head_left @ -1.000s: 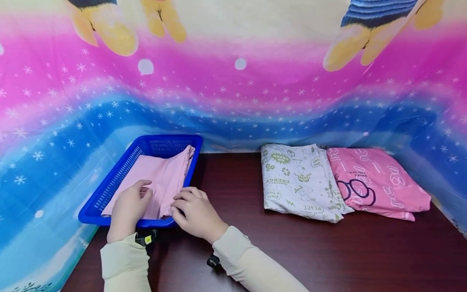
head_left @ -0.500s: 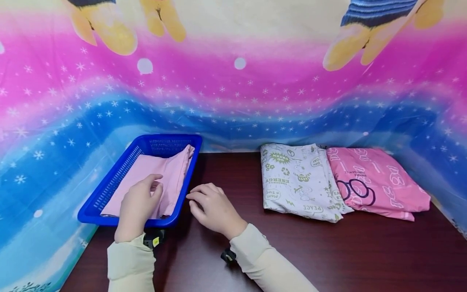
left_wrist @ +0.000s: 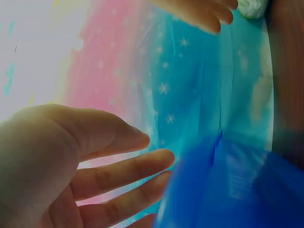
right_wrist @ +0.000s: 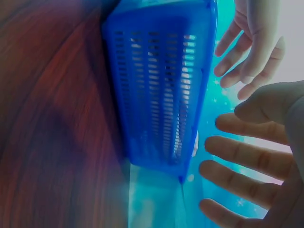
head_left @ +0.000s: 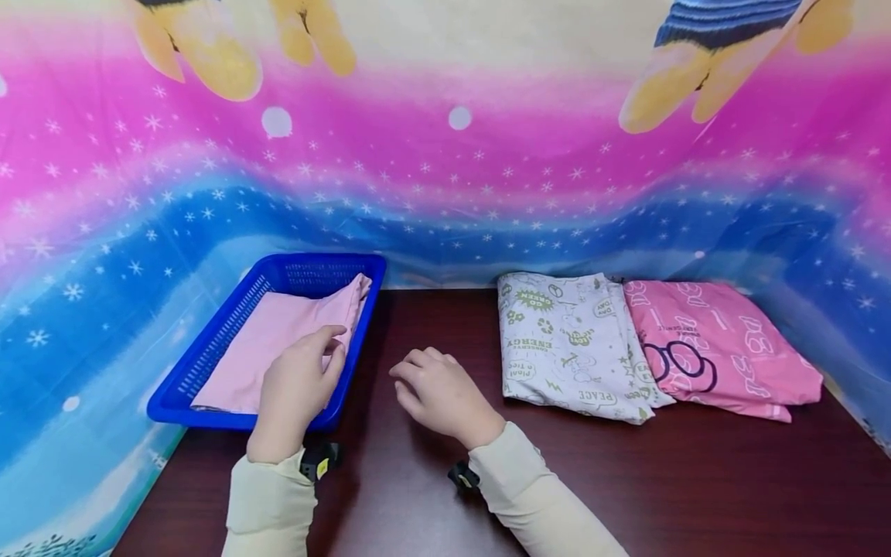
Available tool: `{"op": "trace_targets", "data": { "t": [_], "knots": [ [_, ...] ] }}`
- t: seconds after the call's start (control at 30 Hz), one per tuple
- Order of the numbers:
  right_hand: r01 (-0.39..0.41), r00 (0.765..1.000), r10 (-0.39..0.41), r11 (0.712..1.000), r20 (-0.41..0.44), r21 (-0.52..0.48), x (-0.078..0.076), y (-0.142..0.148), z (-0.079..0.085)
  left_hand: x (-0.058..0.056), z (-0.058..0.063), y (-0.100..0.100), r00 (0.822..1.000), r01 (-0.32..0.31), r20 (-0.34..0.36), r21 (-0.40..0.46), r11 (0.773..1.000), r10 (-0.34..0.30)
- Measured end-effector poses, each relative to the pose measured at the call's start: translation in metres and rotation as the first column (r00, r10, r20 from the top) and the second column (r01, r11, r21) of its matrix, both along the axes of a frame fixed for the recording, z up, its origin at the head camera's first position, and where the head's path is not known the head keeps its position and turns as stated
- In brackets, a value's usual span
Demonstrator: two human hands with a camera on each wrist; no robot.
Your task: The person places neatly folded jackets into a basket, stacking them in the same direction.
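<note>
A folded pale pink cloth lies in the blue plastic basket at the left of the table. My left hand is above the basket's near right part, overlapping the cloth in the head view; its fingers are relaxed and hold nothing. To the right of the basket, over the bare tabletop, my right hand hovers with loosely bent fingers and nothing in them. In the right wrist view its spread fingers appear beside the basket's slotted side wall.
On the right of the dark wood table lies a folded white cloth with green print. A folded pink cloth with a glasses print is next to it. A patterned backdrop stands behind and along the sides.
Both hands have moved right: the right hand from the basket's right rim out over the table, the left hand across the pale pink cloth toward that rim. The basket and cloths stay in place.
</note>
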State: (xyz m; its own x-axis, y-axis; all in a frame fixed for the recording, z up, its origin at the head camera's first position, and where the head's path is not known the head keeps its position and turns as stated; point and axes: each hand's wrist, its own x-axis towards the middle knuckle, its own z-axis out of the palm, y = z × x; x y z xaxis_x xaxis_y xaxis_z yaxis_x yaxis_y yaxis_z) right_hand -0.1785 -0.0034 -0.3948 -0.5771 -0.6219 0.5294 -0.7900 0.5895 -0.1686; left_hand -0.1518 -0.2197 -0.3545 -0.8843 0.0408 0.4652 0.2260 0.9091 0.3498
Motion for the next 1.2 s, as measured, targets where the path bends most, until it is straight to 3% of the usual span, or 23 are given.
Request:
{"op": "trace_targets", "data": {
  "t": [0.23, 0.4, 0.7, 0.97, 1.2],
  "knots": [
    [0.031, 0.998, -0.033, 0.998, 0.046, 0.057, -0.003, 0.017, 0.004, -0.001, -0.004, 0.019, 0.988, 0.079, -0.129, -0.024, 0.997, -0.081],
    [0.066, 0.994, -0.069, 0.997, 0.087, 0.029, -0.005, 0.032, 0.008, -0.003, -0.008, 0.033, 0.98, 0.105, -0.165, -0.044, 0.993, -0.111],
    [0.154, 0.971, -0.137, 0.985, 0.195, -0.072, -0.012, 0.062, 0.013, -0.007, -0.021, 0.057, 0.971, 0.177, -0.152, -0.057, 0.983, -0.184],
    [0.238, 0.943, -0.2, 0.964, 0.267, -0.117, -0.021, 0.093, 0.017, -0.007, -0.03, 0.076, 0.967, 0.25, -0.057, -0.005, 0.968, -0.249],
    [0.331, 0.896, -0.267, 0.934, 0.354, -0.132, -0.025, 0.125, 0.019, -0.004, -0.034, 0.091, 0.961, 0.277, -0.037, 0.121, 0.953, -0.274]
  ]
}}
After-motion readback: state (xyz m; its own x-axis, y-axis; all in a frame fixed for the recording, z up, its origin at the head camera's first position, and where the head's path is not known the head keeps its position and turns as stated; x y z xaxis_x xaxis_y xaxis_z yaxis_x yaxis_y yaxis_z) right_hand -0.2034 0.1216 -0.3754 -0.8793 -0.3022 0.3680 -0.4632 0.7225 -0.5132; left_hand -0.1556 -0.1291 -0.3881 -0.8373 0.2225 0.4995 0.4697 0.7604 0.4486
